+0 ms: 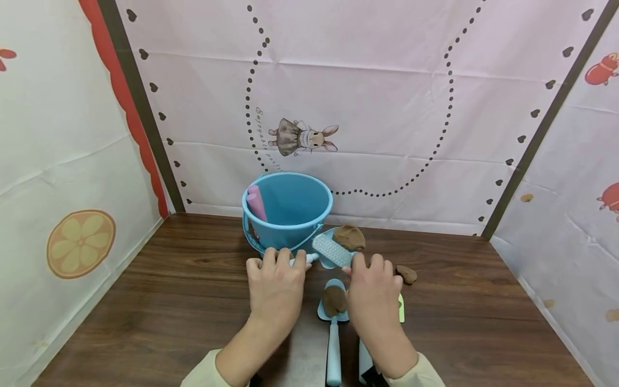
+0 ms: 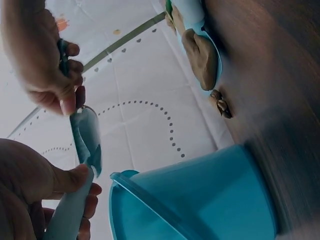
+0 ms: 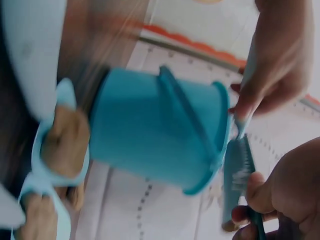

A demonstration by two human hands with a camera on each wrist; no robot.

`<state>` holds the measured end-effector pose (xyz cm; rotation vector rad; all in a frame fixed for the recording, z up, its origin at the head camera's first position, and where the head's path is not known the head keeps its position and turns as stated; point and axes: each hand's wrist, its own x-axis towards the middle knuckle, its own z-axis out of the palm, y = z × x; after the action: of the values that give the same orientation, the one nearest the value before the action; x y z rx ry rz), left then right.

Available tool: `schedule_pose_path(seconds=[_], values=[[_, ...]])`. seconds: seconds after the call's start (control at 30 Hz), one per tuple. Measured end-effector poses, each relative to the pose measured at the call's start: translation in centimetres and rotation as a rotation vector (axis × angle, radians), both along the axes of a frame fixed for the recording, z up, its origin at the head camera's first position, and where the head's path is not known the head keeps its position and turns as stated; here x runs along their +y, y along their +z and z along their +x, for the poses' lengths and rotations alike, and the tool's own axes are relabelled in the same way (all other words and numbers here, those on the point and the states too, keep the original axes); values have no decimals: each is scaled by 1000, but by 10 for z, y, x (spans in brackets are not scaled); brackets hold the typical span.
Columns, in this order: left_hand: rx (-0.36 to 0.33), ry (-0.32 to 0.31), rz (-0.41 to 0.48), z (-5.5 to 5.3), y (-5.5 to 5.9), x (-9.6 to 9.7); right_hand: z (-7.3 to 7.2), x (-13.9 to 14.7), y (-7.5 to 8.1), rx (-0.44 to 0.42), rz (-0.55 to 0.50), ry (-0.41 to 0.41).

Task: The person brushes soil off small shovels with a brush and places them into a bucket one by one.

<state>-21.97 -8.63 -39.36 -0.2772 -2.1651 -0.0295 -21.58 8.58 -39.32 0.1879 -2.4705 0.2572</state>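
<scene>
My left hand (image 1: 278, 277) wraps its fingers around the pale handle of a light blue toy shovel (image 2: 86, 137), raised in front of the bucket (image 1: 271, 232). My right hand (image 1: 372, 293) pinches a slim light blue tool with a bumpy face (image 1: 331, 251), held right over the shovel's blade. In the head view a brown clay lump (image 1: 349, 237) overlaps the blade's far end. Between my forearms, a second shovel (image 1: 333, 352) lies on the table with brown clay (image 1: 333, 301) in its scoop. The right hand hides most of its tool's handle.
Two pink rods (image 1: 256, 204) lean inside the bucket, which stands near the back wall. A small clay piece (image 1: 406, 274) lies right of my right hand. Under that wrist, another light blue handle (image 1: 365, 360) and a yellow-green edge (image 1: 401, 309) show. Printed cloth walls enclose the table (image 1: 193, 290).
</scene>
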Motion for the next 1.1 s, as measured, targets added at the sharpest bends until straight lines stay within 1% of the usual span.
schedule_pose_path(seconds=[0.13,0.2,0.27,0.33,0.43,0.57,0.63,0.7,0.73,0.8,0.93,1.03,1.1], values=[[-22,2,-1,1,0,-2,-11,17,-1,-49,-74,-68],[-41,4,-10,1,0,-3,-16,25,-1,-83,-113,-87],[-64,5,-17,1,-1,-3,-17,30,-1,-111,-129,-94],[-78,7,-20,1,-2,-3,-16,30,0,-125,-135,-83],[-85,9,-19,2,-2,-3,-8,22,4,-110,-113,-37],[-65,-1,-4,1,-1,-3,5,4,5,-41,-39,51],[-61,-13,6,2,0,-2,9,-2,4,6,1,71],[-59,-22,15,3,1,-1,10,-5,2,44,21,57],[-59,-26,16,4,2,-1,8,-4,2,47,21,42],[-60,-31,15,5,3,-1,5,1,2,37,5,3],[-52,-31,11,6,4,-1,-5,17,6,-26,-45,-70],[-64,-35,9,7,3,-1,-9,26,9,-21,-71,-108],[-69,-38,8,7,2,-1,-7,26,12,7,-70,-105]])
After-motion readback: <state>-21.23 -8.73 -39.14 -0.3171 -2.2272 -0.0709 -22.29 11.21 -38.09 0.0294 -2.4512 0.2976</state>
